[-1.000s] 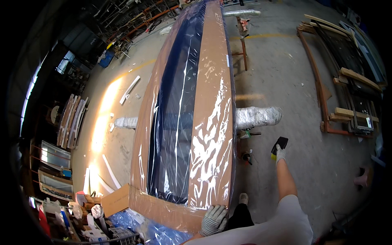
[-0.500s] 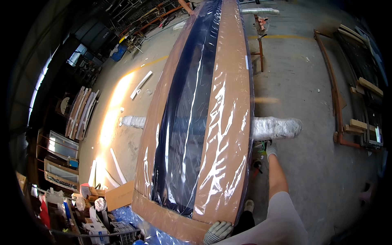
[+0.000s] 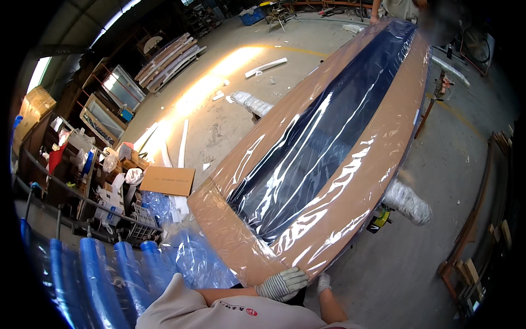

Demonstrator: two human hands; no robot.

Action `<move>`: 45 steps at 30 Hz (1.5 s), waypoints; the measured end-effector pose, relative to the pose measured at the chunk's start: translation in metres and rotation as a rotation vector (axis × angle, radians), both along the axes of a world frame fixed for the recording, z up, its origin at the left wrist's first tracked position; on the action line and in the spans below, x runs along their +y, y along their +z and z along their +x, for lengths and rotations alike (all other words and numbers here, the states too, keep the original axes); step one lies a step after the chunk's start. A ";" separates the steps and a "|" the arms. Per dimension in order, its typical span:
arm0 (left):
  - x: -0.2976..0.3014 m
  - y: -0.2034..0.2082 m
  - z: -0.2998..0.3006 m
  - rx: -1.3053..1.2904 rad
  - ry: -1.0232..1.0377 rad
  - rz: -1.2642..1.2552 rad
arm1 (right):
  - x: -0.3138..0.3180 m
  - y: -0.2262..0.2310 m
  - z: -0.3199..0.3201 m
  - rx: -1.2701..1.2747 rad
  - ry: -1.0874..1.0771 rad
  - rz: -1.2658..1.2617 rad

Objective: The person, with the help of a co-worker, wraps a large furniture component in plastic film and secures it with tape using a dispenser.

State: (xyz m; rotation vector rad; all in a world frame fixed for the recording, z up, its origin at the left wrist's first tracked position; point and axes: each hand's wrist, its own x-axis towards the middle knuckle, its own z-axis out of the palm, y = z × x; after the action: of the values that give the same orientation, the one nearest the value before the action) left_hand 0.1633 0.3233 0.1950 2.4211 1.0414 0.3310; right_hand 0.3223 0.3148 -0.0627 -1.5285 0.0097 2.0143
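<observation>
A long glazed panel (image 3: pixel 339 120), faced with brown cardboard borders (image 3: pixel 334 208) and wrapped in clear film, lies across plastic-wrapped supports. My left hand (image 3: pixel 282 284), in a striped knit glove, rests with its fingers flat on the cardboard at the near right corner. Just right of that corner, my right hand (image 3: pixel 324 282), also gloved, touches the panel's edge from outside; its fingers are mostly hidden. Beneath the right edge, beside a wrapped support (image 3: pixel 408 203), is a yellow-green and black object (image 3: pixel 379 220) that I cannot make out.
Another person's hand (image 3: pixel 375 11) is at the panel's far end. Blue film rolls (image 3: pixel 101 274) stand at lower left, near a cardboard sheet (image 3: pixel 167 181) and a cluttered shelf. Left, a second wrapped support (image 3: pixel 252 103) sticks out. A metal frame rack (image 3: pixel 466 241) stands right.
My right hand has come back from beside the right-hand support to the near corner. My left hand stays on the cardboard there. The view has swung left, showing the blue rolls.
</observation>
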 end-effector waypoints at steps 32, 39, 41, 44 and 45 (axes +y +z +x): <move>0.099 -0.057 -0.394 0.415 1.138 0.223 | -0.082 0.218 -0.121 -1.507 0.147 0.787; 0.123 -0.023 -0.394 0.232 1.327 0.040 | -0.085 0.236 -0.123 -1.745 0.632 0.957; 0.120 -0.025 -0.394 0.163 1.349 0.033 | -0.087 0.237 -0.123 -1.735 0.605 0.943; 0.118 -0.021 -0.386 0.157 1.371 0.045 | -0.089 0.238 -0.122 -1.724 0.591 0.975; 0.119 -0.022 -0.384 0.161 1.352 0.041 | -0.090 0.238 -0.121 -1.729 0.584 0.953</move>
State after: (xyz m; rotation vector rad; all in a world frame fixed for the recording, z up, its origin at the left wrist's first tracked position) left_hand -0.2212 0.4422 0.1729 1.3968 2.6059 0.5600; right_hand 0.2010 0.2245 0.1749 -2.0242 -1.8335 0.1434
